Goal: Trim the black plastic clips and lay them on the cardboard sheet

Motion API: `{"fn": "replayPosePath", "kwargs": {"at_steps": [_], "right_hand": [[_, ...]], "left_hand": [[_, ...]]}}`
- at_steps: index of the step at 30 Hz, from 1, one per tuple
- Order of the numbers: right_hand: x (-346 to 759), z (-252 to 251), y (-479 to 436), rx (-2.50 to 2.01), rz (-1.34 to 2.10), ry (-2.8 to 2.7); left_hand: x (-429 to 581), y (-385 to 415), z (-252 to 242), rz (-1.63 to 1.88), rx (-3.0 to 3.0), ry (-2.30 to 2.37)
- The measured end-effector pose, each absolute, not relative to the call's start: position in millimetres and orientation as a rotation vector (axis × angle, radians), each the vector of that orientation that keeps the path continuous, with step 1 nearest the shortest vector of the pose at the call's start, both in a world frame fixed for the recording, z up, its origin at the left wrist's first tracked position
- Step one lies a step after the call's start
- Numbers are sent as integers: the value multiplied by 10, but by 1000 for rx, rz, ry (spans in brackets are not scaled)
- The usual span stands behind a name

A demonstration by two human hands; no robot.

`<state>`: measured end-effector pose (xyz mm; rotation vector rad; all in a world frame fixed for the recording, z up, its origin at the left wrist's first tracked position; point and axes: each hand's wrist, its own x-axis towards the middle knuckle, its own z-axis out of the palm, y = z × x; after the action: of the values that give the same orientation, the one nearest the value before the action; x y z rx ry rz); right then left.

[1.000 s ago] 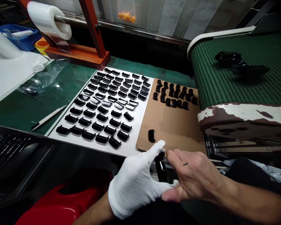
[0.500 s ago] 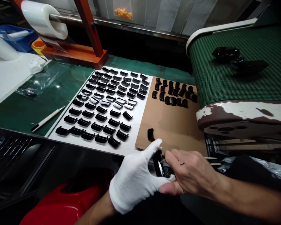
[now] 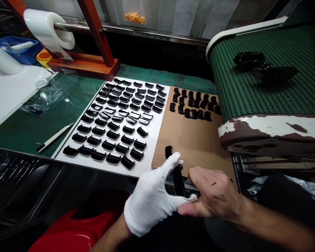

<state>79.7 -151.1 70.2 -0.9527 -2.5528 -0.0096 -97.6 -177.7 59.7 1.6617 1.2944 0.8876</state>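
My left hand (image 3: 153,197) wears a white glove and pinches a small glossy black plastic part (image 3: 179,181) between thumb and fingertips. My bare right hand (image 3: 215,194), smudged with black marks, closes on the same part from the right, thumb touching the glove. Both hands hover just in front of a brown cardboard sheet (image 3: 194,140). One loose black part (image 3: 168,151) lies on the cardboard right above my left fingers. Several more black parts (image 3: 194,105) cluster at the cardboard's far end. A white board (image 3: 153,136) to the left carries rows of the same parts.
A green conveyor belt (image 3: 265,91) with a rusty white end roller rises at the right, with dark parts (image 3: 262,68) on it. A roll of clear film (image 3: 48,29) hangs on an orange stand at back left. A pen knife (image 3: 55,137) lies on the green mat. A red object (image 3: 76,227) sits below.
Both hands have shifted slightly up towards the cardboard edge, and the black part between them has turned more upright. The view has tilted a little.
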Motion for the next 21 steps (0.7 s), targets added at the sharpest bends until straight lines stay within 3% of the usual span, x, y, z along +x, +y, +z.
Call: {"fn": "replayPosePath", "kwargs": {"at_steps": [9, 21], "right_hand": [[831, 705, -1568, -1092, -66, -2525], [924, 710, -1588, -1066, 183, -2679]], "left_hand": [[-972, -1763, 651, 835, 1771, 1281], [-909, -1763, 664, 727, 1698, 1272]]}}
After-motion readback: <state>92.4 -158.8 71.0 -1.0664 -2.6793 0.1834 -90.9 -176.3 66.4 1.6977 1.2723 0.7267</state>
